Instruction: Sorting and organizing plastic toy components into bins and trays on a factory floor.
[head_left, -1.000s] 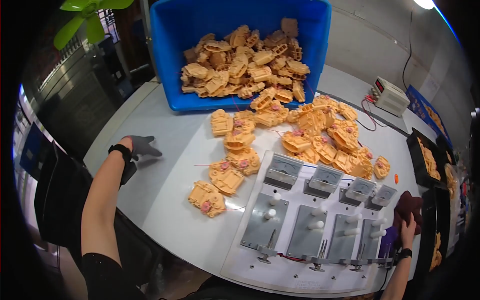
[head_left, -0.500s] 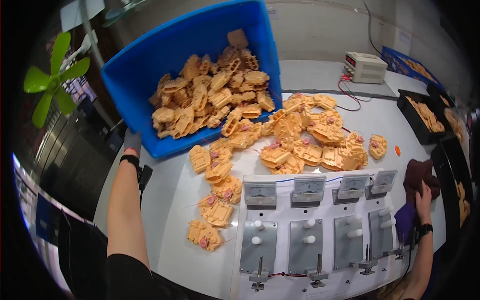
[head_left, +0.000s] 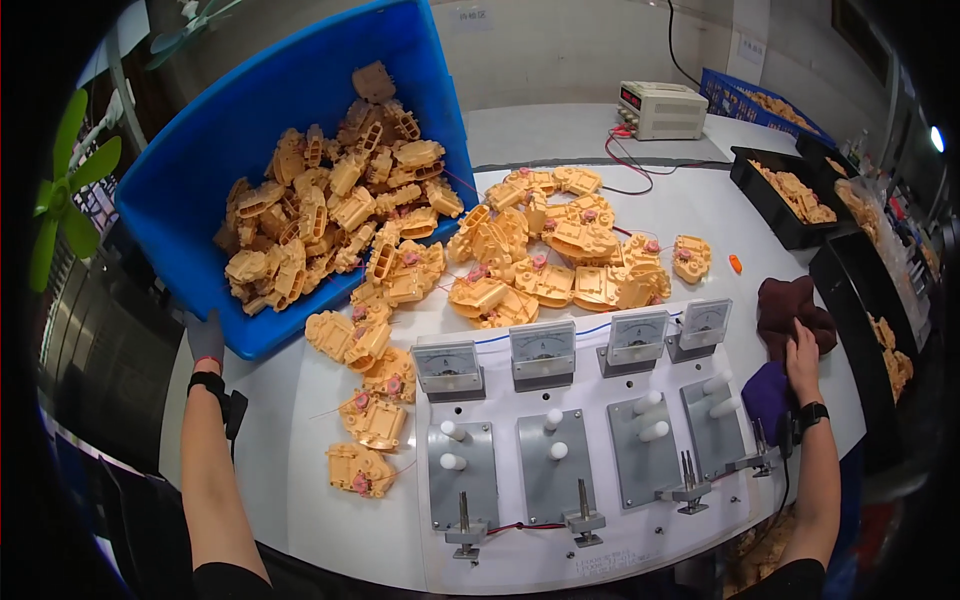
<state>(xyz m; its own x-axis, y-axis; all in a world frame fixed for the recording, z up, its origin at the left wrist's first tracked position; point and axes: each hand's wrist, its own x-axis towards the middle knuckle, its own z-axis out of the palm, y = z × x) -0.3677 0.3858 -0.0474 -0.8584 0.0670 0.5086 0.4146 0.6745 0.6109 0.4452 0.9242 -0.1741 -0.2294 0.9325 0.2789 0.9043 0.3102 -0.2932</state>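
Note:
My left hand (head_left: 206, 338), in a grey glove with a red band at the wrist, is at the lower left corner of a large blue bin (head_left: 290, 80). Its fingers are hard to make out there. The tilted bin holds a heap of tan plastic housings (head_left: 340, 200). On the right, my right hand (head_left: 803, 362) lies bare over a dark brown cloth bundle (head_left: 790, 305), fingers stretched out on it. A purple cloth (head_left: 767, 396) sits just below, beside that wrist. More tan housings with pinkish parts and thin wires (head_left: 590, 285) spill from the bin across the table.
A white test board (head_left: 500, 400) with several analog meters (head_left: 543, 355), grey plates and white knobs fills the near middle. Behind stand a power supply (head_left: 660, 110) and a blue crate (head_left: 735, 95). Black trays (head_left: 790, 225) line the right; a green fan (head_left: 62, 190) is left.
The whole view has shifted, so bin, board and table appear farther left. Both hands keep about the same places, at the bin's corner and on the brown cloth bundle.

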